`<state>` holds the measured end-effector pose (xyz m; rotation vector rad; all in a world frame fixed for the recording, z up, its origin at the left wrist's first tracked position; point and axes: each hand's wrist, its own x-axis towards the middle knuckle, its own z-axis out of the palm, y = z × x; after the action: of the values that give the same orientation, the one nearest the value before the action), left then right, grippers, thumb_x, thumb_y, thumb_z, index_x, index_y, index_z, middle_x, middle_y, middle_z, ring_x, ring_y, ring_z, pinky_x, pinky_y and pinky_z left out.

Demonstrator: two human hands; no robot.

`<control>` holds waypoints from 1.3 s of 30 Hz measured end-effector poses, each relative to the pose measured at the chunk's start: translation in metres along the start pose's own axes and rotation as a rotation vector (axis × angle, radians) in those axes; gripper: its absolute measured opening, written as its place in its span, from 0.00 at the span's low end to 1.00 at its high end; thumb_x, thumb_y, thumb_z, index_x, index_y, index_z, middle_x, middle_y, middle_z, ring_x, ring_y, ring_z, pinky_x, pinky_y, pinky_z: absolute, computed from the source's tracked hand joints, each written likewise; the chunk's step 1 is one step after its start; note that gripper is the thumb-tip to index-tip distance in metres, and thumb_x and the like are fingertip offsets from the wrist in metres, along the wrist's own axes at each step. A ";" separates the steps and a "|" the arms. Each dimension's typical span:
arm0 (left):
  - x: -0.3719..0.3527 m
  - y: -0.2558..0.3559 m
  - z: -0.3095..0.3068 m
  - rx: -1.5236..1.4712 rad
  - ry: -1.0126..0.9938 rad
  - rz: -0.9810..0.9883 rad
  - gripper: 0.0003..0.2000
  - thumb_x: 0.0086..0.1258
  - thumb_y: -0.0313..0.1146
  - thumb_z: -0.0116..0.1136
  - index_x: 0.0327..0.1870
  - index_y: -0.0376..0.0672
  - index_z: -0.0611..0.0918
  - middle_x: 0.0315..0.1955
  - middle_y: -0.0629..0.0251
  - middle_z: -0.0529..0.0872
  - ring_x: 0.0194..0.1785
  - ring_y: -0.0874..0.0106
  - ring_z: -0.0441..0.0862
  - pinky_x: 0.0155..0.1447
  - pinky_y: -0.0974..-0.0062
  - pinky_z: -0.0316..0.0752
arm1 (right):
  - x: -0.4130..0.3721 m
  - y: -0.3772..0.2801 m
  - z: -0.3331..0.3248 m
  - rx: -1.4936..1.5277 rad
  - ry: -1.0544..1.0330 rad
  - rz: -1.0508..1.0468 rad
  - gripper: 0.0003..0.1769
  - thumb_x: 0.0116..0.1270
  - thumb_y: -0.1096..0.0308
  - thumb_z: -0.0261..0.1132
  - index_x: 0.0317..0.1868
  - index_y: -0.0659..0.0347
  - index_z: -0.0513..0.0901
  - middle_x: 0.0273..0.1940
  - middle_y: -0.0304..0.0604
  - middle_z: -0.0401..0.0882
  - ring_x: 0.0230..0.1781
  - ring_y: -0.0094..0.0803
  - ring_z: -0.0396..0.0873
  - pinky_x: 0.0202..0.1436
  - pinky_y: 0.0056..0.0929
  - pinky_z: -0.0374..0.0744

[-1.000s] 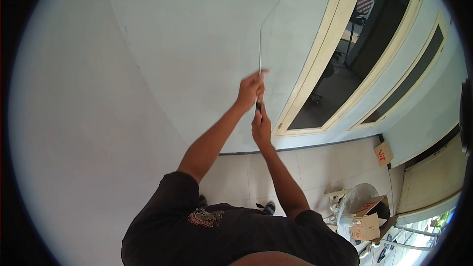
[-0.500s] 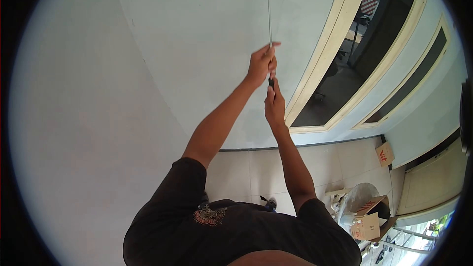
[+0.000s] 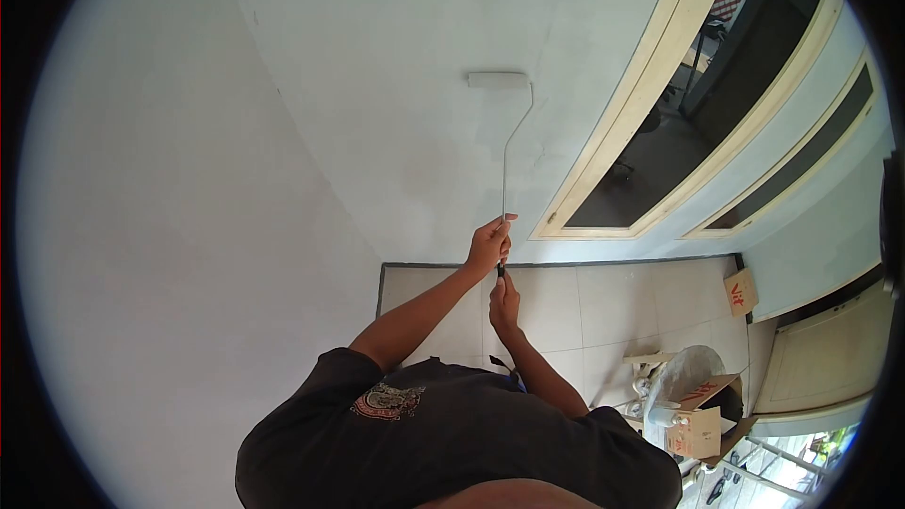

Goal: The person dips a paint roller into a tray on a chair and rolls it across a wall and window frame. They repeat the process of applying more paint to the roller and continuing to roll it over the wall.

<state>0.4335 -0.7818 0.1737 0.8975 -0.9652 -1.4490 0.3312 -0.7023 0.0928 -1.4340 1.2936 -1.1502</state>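
A paint roller (image 3: pixel 498 80) with a white sleeve and a long bent wire frame lies against the pale wall (image 3: pixel 415 151). My left hand (image 3: pixel 489 244) is wrapped round the upper part of its handle, close to where the wire begins, with one finger stretched out to the right. Just below, my right hand (image 3: pixel 505 302) grips the lower end of the dark handle. Both hands are closed on the same tool, in front of my chest. Most of the handle is hidden by my fingers.
Right of the roller is a cream window frame (image 3: pixel 613 123) with dark glass. A cardboard box (image 3: pixel 740 293) stands by the wall's foot on the tiled floor (image 3: pixel 547 306). At lower right, more cardboard (image 3: pixel 696 434) sits beside a round, plastic-looking container (image 3: pixel 683 372).
Both hands have come down towards my body, drawing the roller down the wall. Its sleeve, out of view before, now shows. My view has also shifted slightly.
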 end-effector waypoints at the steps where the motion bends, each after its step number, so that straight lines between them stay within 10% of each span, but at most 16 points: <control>1: -0.004 0.009 0.007 -0.007 0.028 -0.011 0.18 0.81 0.42 0.45 0.62 0.39 0.75 0.15 0.75 0.66 0.16 0.84 0.63 0.21 0.82 0.66 | -0.005 -0.002 -0.005 -0.002 -0.001 0.003 0.21 0.78 0.63 0.48 0.63 0.67 0.71 0.18 0.34 0.65 0.17 0.19 0.63 0.20 0.24 0.65; 7: -0.027 0.021 0.023 0.087 -0.068 0.022 0.17 0.81 0.43 0.43 0.58 0.40 0.74 0.15 0.76 0.65 0.16 0.84 0.62 0.22 0.82 0.67 | -0.035 -0.014 -0.020 -0.218 0.048 -0.136 0.15 0.78 0.63 0.49 0.51 0.67 0.74 0.18 0.35 0.70 0.13 0.22 0.68 0.19 0.24 0.68; 16: -0.021 0.017 0.022 0.026 -0.020 -0.042 0.16 0.80 0.43 0.45 0.55 0.40 0.76 0.15 0.76 0.63 0.17 0.85 0.60 0.22 0.82 0.62 | -0.028 -0.032 -0.020 0.151 -0.100 0.256 0.11 0.77 0.62 0.54 0.39 0.62 0.71 0.17 0.39 0.73 0.15 0.24 0.74 0.19 0.29 0.69; 21: -0.004 0.045 0.026 -0.089 0.015 -0.045 0.15 0.80 0.43 0.46 0.54 0.41 0.77 0.14 0.78 0.63 0.16 0.85 0.59 0.20 0.83 0.61 | -0.002 -0.057 -0.013 -0.223 0.085 -0.153 0.12 0.76 0.63 0.54 0.39 0.65 0.71 0.18 0.46 0.72 0.15 0.33 0.74 0.20 0.37 0.68; 28: 0.041 0.149 0.011 0.024 0.049 0.264 0.15 0.80 0.39 0.45 0.57 0.40 0.77 0.14 0.77 0.64 0.15 0.85 0.59 0.20 0.83 0.61 | 0.076 -0.145 0.021 -0.130 0.083 -0.194 0.12 0.75 0.63 0.55 0.42 0.66 0.73 0.20 0.50 0.73 0.17 0.35 0.69 0.23 0.38 0.68; 39: -0.017 0.016 0.017 0.026 0.058 -0.055 0.16 0.80 0.41 0.46 0.58 0.41 0.77 0.13 0.76 0.64 0.15 0.84 0.61 0.20 0.81 0.64 | -0.024 -0.041 -0.005 -0.252 0.099 -0.019 0.12 0.75 0.63 0.54 0.40 0.65 0.71 0.23 0.56 0.76 0.24 0.56 0.78 0.27 0.47 0.71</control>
<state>0.4250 -0.7646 0.1950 0.9866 -0.9247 -1.4518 0.3334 -0.6750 0.1322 -1.5891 1.5413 -1.1124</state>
